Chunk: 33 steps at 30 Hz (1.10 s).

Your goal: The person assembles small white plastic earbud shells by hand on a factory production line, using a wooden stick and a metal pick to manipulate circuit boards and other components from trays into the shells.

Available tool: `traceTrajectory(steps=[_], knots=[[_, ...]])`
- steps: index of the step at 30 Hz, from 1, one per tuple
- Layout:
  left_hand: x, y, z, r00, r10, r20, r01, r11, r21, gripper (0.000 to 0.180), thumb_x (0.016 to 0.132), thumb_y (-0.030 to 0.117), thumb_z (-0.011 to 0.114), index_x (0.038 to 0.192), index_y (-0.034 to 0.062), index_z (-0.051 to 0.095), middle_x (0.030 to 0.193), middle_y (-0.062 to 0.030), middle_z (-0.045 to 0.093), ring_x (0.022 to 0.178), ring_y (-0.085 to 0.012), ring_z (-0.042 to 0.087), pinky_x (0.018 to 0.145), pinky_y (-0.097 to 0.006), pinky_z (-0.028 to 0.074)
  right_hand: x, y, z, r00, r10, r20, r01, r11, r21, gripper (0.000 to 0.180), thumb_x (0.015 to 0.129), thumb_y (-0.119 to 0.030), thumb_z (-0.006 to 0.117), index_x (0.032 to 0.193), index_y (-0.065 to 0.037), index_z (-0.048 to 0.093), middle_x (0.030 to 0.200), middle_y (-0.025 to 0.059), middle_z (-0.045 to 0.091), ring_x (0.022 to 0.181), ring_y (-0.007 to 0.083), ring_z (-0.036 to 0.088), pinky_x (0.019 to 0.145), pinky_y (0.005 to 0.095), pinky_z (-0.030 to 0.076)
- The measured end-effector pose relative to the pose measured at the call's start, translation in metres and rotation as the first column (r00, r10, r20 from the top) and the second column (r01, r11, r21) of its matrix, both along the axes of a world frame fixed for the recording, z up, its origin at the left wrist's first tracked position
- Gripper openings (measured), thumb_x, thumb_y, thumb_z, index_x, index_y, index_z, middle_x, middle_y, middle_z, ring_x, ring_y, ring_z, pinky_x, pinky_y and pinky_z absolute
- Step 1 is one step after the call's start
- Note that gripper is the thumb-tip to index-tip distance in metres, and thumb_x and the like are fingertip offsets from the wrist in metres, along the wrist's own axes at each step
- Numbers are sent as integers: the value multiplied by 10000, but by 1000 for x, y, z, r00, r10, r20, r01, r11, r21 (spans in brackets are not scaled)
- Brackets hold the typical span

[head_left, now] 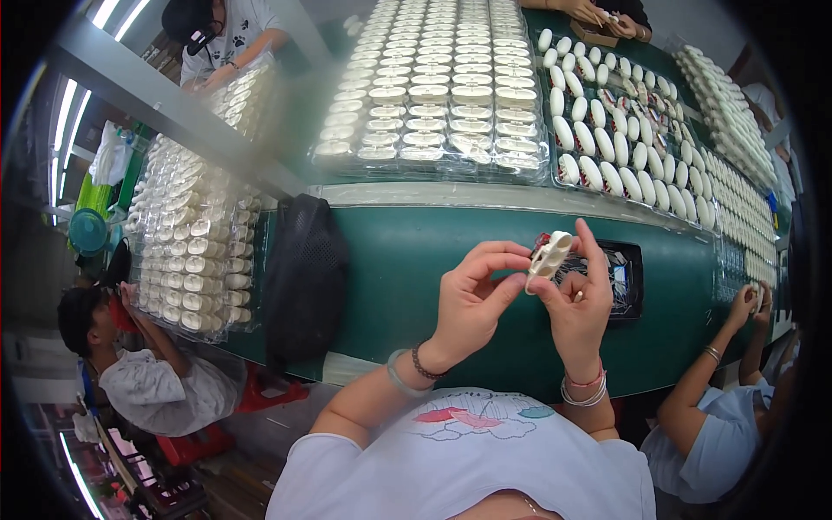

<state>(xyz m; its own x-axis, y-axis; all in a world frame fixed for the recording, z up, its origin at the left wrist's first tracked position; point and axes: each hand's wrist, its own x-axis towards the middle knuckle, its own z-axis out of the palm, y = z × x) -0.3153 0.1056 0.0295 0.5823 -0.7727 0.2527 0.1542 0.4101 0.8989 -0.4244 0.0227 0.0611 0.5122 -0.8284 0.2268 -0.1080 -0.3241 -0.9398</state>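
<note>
- While a cream-white, elongated shell with rounded hollows is held tilted above the dark green tabletop, the left hand pinches it between thumb and fingertips from its 9 o'clock side.
- At its 4 o'clock side, the right hand sets its thumb against the shell, index finger raised beside the upper end; a small pale bit by its curled fingers is too small to tell.
- Red parts show at the shell's 11 o'clock edge.
- Toward 3 o'clock, partly behind the right hand, lies a black rectangular tray of small parts.
- Toward 1 o'clock, clear trays bear white oval pieces.
- Toward 9 o'clock slumps a black mesh bag.
</note>
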Motion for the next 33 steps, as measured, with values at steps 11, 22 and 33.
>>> traceTrajectory(steps=[11, 22, 33], knots=[[207, -12, 40, 144, 113, 983, -707, 706, 22, 151, 778, 47, 578, 913, 38, 645, 930, -133, 648, 877, -290, 615, 758, -351, 478, -32, -29, -13, 968, 181, 173, -190, 981, 38, 406, 773, 80, 609, 1163, 49, 500, 1026, 119, 622, 838, 87, 599, 701, 172, 484], [337, -16, -35, 149, -430, 890, -910, 293, 294, 102, 657, 122, 617, 730, 89, 680, 783, -161, 639, 781, -327, 621, 718, -409, 501, -48, -35, 7, 687, 186, 702, -638, 618, 461, 471, 895, -139, 556, 1288, 48, 377, 878, 137, 625, 506, -6, 444, 411, 107, 305], [283, 4, 14, -42, -152, 987, -877, 479, 37, 92, 767, 84, 616, 757, -3, 588, 683, -147, 611, 663, -287, 613, 617, -354, 487, -33, -52, -21, 605, 150, 782, -780, 308, 544, 357, 903, -176, 540, 1206, -19, 437, 865, 120, 619, 432, -15, 262, 352, 113, 195]])
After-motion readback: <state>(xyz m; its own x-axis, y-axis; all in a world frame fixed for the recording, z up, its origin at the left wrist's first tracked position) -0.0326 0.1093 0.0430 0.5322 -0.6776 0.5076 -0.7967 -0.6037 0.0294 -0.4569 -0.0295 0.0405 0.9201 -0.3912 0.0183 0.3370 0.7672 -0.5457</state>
